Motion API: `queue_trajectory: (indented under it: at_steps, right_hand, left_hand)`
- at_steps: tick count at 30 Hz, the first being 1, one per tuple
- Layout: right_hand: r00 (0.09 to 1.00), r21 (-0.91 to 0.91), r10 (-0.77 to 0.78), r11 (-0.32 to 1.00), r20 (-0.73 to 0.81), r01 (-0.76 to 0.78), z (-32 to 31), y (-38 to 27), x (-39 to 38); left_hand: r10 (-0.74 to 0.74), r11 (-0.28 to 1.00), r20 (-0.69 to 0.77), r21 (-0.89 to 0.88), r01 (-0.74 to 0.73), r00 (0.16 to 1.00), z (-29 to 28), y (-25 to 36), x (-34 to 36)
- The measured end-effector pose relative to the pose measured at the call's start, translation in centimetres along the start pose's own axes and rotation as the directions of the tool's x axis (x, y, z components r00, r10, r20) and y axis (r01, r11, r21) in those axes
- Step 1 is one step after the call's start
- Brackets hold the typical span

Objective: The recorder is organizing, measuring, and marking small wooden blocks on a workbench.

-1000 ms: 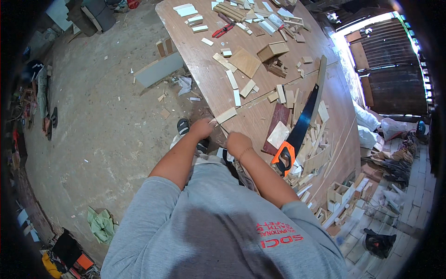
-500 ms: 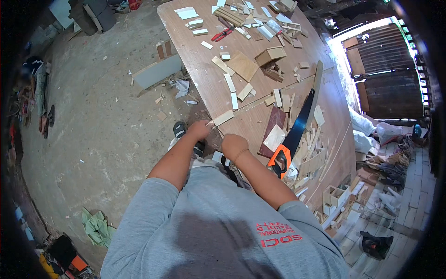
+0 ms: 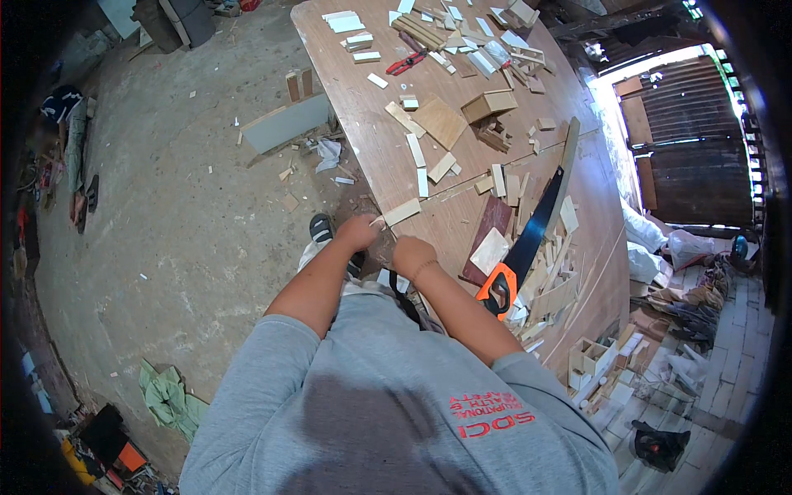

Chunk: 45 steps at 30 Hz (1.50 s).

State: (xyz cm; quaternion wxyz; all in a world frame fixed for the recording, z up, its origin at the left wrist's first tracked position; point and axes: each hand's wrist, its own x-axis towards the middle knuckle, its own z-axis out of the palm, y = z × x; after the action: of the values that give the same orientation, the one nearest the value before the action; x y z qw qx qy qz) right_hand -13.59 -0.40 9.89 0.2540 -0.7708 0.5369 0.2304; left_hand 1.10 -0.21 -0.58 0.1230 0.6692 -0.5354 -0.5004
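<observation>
Loads of offcuts all over the long wooden workbench (image 3: 396, 157), so plenty of sawing already looks done, though how much is left I can't tell. Going down in size: the handsaw (image 3: 528, 239) with the orange-and-black handle lies flat on the bench at about 3 o'clock from the hands, untouched and well apart from them. Next to it sits a dark reddish board (image 3: 487, 235) with a pale square piece on top.

Then the small stuff. The left hand (image 3: 356, 232) is curled narrow at the bench edge, fingers touching the near end of a short pale wood strip (image 3: 402, 212). That strip pokes off toward 1 o'clock from it. The right hand (image 3: 412, 254) is closed up just beside the left, at 4 o'clock from the strip; can't tell if it's actually gripping anything.
</observation>
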Motion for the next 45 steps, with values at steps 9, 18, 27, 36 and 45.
queue_trajectory:
  at_steps: [9, 18, 27, 36, 45]
  right_hand:
    - [0.999, -0.001, 0.029, 1.0, 0.022, -0.029, -0.8, -0.1, -2.8]
    - [0.998, 0.084, 0.052, 0.995, -0.017, -0.051, 1.2, -0.6, 3.3]
    - [0.997, 0.052, 0.076, 0.996, 0.009, -0.076, 0.0, 0.9, -4.4]
    - [0.999, 0.053, -0.01, 0.999, 0.053, 0.007, 0.2, -0.1, 0.2]
    - [0.991, 0.157, 0.078, 0.986, -0.112, -0.06, 3.3, -0.2, 4.5]
  left_hand:
    - [-0.023, 1.0, -0.024, 0.02, 0.023, 0.999, 0.3, -0.4, 0.1]
    - [0.019, 1.0, -0.038, 0.026, -0.018, 0.999, 0.7, -0.3, 0.8]
    - [0.028, 0.999, -0.075, 0.025, -0.026, 0.997, 0.5, -0.3, -0.2]
    - [-0.062, 0.996, -0.012, 0.062, 0.063, 0.998, 0.2, -0.1, -0.2]
    - [-0.039, 0.998, -0.002, 0.044, 0.039, 0.999, -0.1, 0.5, 0.1]
